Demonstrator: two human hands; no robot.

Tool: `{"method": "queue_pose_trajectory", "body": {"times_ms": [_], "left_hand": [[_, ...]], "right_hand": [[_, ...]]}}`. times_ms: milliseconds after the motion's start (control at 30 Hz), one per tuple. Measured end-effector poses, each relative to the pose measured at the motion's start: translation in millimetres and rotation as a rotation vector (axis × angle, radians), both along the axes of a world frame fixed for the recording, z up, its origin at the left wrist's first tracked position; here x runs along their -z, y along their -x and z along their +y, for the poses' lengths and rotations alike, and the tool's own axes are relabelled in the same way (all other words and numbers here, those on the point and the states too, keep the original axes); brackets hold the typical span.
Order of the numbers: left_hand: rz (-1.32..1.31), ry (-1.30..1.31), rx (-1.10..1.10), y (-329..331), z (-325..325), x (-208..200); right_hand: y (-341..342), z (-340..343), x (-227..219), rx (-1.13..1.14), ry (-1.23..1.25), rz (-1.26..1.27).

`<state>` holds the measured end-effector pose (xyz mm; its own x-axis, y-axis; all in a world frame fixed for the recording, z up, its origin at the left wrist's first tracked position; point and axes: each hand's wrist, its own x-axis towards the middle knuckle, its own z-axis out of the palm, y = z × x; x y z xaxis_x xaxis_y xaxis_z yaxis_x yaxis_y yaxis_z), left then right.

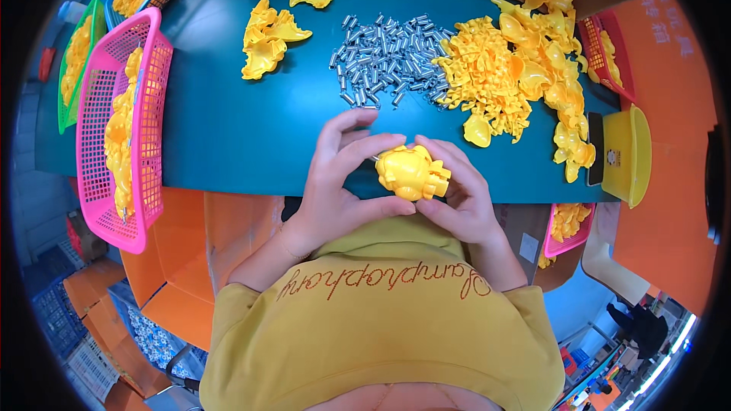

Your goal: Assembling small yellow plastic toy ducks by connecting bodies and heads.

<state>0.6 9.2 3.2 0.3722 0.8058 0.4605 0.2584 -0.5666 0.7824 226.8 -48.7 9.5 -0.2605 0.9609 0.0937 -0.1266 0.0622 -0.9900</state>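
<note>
Just off the table's near edge, a yellow plastic toy figure [410,173] is held between both hands. My left hand [344,175] grips its left end with thumb and fingers, and a bit of metal shows beside those fingertips. My right hand [459,190] closes on its right end, where small knobby yellow parts stick out. Beyond the hands lies a heap of silver metal springs [388,57]. Against its right side sits a pile of small yellow plastic parts [487,76], with larger curved yellow shells [544,68] next to it.
A pink basket [149,129] with yellow pieces stands at the table's left edge. Loose yellow shells [266,38] lie on the green table [228,122]. A yellow container [633,156] stands at the right edge, below a red basket [620,68]. Boxes of yellow parts line the far side.
</note>
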Motion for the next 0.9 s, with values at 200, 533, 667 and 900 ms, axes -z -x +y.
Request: {"method": "queue_pose_trajectory", "body": {"times_ms": [200, 533, 667, 900], "left_hand": [[-0.229, 0.556, 0.289, 2, -12, 5], [-0.294, 0.300, 0.263, 3, -10, 10], [-0.506, 0.515, 0.310, 1, -25, 10], [-0.420, 0.305, 0.341, 8, -15, 19]], "right_hand": [[2, -5, -4, 0.023, 0.096, 0.023], [6, -17, -5, 0.151, 0.039, -0.042], [7, -19, -6, 0.165, -0.048, -0.104], [3, -17, 4, 0.100, -0.053, 0.019]]}}
